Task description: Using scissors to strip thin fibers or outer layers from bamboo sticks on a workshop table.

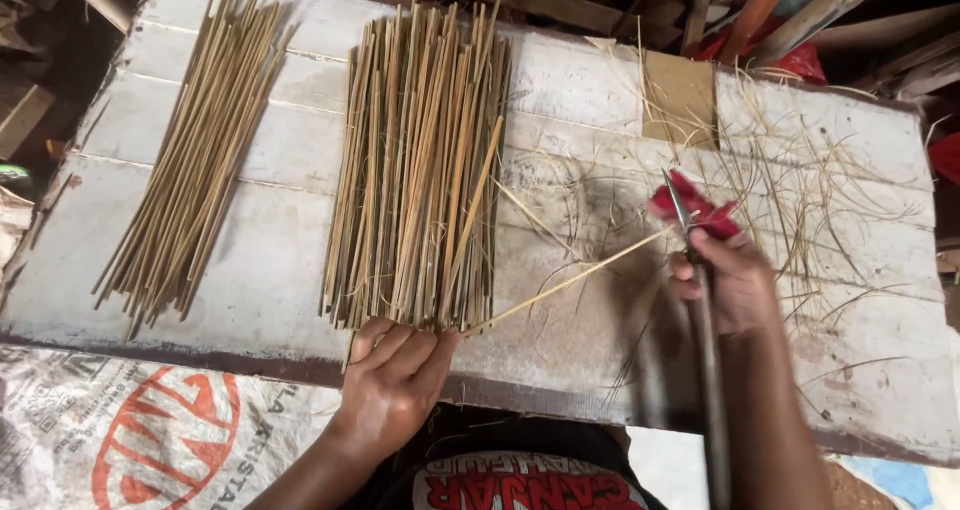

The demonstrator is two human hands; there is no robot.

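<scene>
My left hand [392, 375] rests at the near end of a wide pile of split bamboo sticks [420, 160] on a whitewashed plank table [270, 260], fingers pinching one thin stick [570, 282] that slants up to the right. My right hand [728, 282] grips a long dark blade [706, 370] with red wrapping near its top; the blade is blurred. The stick's far end reaches the blade near my right hand.
A second bundle of bamboo sticks [195, 160] lies at the left. Thin bamboo shavings [800, 170] litter the right side of the table. A brown cardboard piece [680, 95] lies at the back. A printed sack [130, 430] lies below the table's near edge.
</scene>
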